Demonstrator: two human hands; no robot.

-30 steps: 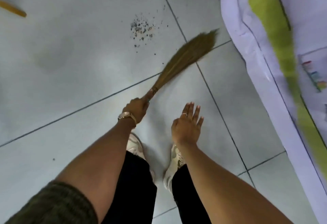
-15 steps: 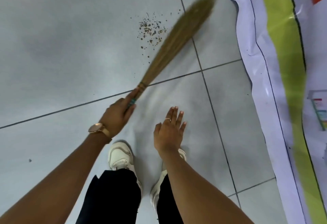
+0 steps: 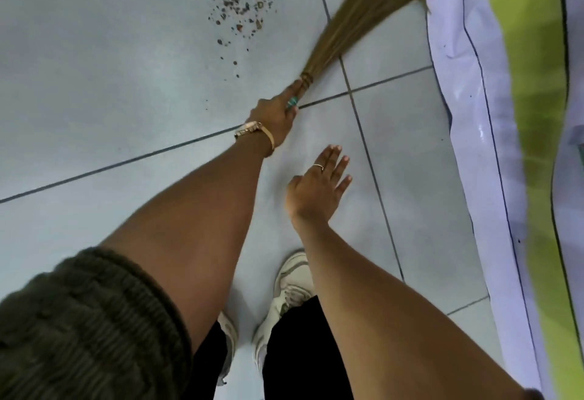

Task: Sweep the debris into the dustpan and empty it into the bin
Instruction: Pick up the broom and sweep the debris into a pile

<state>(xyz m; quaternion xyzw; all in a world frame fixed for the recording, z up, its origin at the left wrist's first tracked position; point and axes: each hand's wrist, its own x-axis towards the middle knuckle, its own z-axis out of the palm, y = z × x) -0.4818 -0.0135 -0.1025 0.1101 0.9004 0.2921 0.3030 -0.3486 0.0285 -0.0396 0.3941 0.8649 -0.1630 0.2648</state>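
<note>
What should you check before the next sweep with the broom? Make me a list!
1. Left hand grips the broom handle: ok.
2. Bristles sit right of the debris, ready to push it left: ok.
3. Debris gathered in one pile: not ok, specks lie scattered around it.
4. Dustpan waiting nearby: cannot tell, none in view.
5. Right hand free, fingers spread, holding nothing: ok.
6. Bristle tips clear of the white and green sheet: not ok, they reach its edge.
</note>
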